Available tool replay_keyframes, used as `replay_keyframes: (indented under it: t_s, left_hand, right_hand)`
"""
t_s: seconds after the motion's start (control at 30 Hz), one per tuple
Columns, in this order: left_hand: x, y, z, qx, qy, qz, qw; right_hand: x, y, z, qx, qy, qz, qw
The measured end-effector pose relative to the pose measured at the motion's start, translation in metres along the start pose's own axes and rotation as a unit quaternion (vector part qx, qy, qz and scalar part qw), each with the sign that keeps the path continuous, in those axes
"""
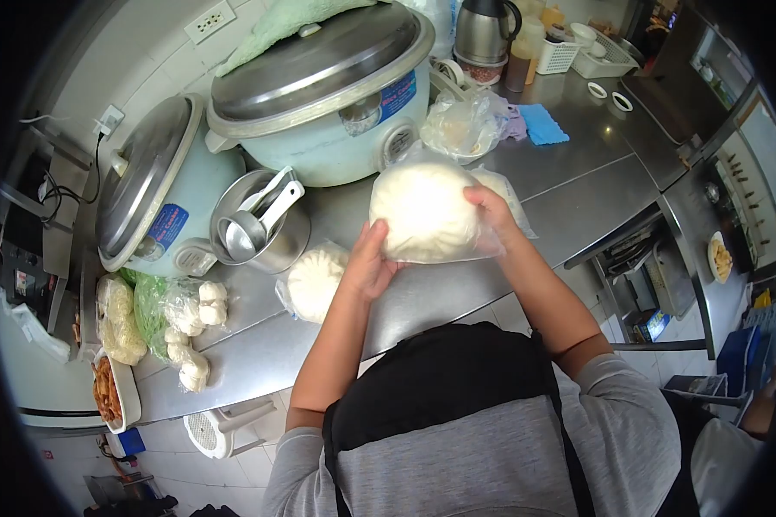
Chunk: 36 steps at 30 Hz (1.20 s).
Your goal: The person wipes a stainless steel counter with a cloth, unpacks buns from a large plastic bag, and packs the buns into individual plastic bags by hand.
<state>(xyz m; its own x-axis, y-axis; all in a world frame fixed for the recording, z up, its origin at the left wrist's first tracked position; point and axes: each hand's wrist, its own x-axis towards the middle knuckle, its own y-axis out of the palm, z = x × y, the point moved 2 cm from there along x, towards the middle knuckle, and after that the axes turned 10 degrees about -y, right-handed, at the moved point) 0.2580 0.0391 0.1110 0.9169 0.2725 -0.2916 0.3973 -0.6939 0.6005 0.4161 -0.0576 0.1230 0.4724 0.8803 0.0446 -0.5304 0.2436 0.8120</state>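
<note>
A bulging clear plastic bag of rice (422, 207) is held up over the steel counter between my two hands. The white filling is overexposed, so single grains cannot be made out. My left hand (372, 263) grips its lower left side, thumb in front and fingers partly hidden underneath. On the right side my right hand (493, 211) presses its thumb on the front, with the other fingers behind the plastic. A second filled bag (316, 283) rests on the counter beside my left wrist. Behind my right hand another clear bag (516, 202) is partly covered.
Two large rice cookers (319, 129) stand along the wall. A steel pot (289, 237) with ladles is in front of them. Several knotted bags (194, 314) and a tray of browned food (112, 392) lie left. A blue cloth (541, 125) lies back right. Another person's sleeve (724, 457) shows lower right.
</note>
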Motion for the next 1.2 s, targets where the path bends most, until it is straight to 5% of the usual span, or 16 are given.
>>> replay_keyframes:
  t_s: [0.13, 0.23, 0.3, 0.33, 0.37, 0.4, 0.63, 0.7, 0.73, 0.77, 0.83, 0.9, 1.0, 1.03, 1.1, 1.2]
  left_hand:
    - [0.028, 0.043, -0.006, 0.101, 0.025, -0.027, 0.994]
    - [0.065, 0.058, 0.008, 0.082, 0.039, 0.029, 0.995]
    - [0.097, 0.051, 0.028, 0.223, 0.124, 0.001, 0.967]
    - [0.092, 0.063, 0.029, 0.511, 0.188, -0.063, 0.836]
    - [0.090, 0.074, 0.034, 0.744, 0.230, -0.124, 0.615]
    - [0.093, 0.077, 0.042, 0.767, 0.247, -0.117, 0.581]
    - [0.100, 0.072, 0.066, 0.766, 0.204, -0.237, 0.562]
    - [0.097, 0.078, 0.066, 0.765, 0.193, -0.259, 0.557]
    - [0.097, 0.079, 0.063, 0.765, 0.180, -0.269, 0.557]
    - [0.097, 0.079, 0.061, 0.765, 0.164, -0.279, 0.557]
    - [0.103, 0.076, 0.049, 0.725, 0.171, -0.286, 0.602]
    - [0.115, 0.078, 0.034, 0.683, 0.178, -0.292, 0.646]
    - [0.136, 0.103, 0.003, 0.741, 0.330, -0.224, 0.540]
    - [0.146, 0.106, -0.002, 0.743, 0.330, -0.228, 0.536]
    - [0.167, 0.111, -0.009, 0.827, 0.308, -0.244, 0.402]
    - [0.190, 0.088, -0.030, 0.822, 0.206, -0.349, 0.400]
  right_hand:
    - [-0.019, -0.014, 0.047, -0.211, -0.060, -0.052, 0.974]
    - [-0.028, -0.038, 0.093, -0.232, -0.130, -0.061, 0.962]
    - [-0.029, -0.065, 0.118, -0.208, -0.156, -0.095, 0.961]
    - [-0.028, -0.081, 0.130, -0.181, -0.180, -0.131, 0.958]
    - [-0.026, -0.095, 0.144, -0.184, -0.180, -0.126, 0.958]
    - [-0.022, -0.108, 0.158, -0.246, -0.167, -0.105, 0.949]
    - [0.020, -0.193, 0.178, -0.357, 0.036, -0.047, 0.932]
    - [0.042, -0.222, 0.167, -0.535, 0.119, -0.093, 0.831]
    - [0.051, -0.208, 0.169, -0.690, 0.093, -0.010, 0.718]
    - [0.058, -0.196, 0.165, -0.685, 0.093, -0.009, 0.722]
    - [0.075, -0.165, 0.162, -0.798, -0.155, -0.053, 0.581]
    - [0.101, -0.139, 0.152, -0.731, -0.164, 0.064, 0.660]
    - [0.130, -0.111, 0.123, -0.722, -0.137, 0.172, 0.656]
    - [0.140, -0.107, 0.114, -0.740, -0.100, 0.171, 0.643]
    - [0.159, -0.114, 0.101, -0.756, -0.064, 0.170, 0.629]
    - [0.188, -0.135, 0.093, -0.801, -0.165, 0.139, 0.559]
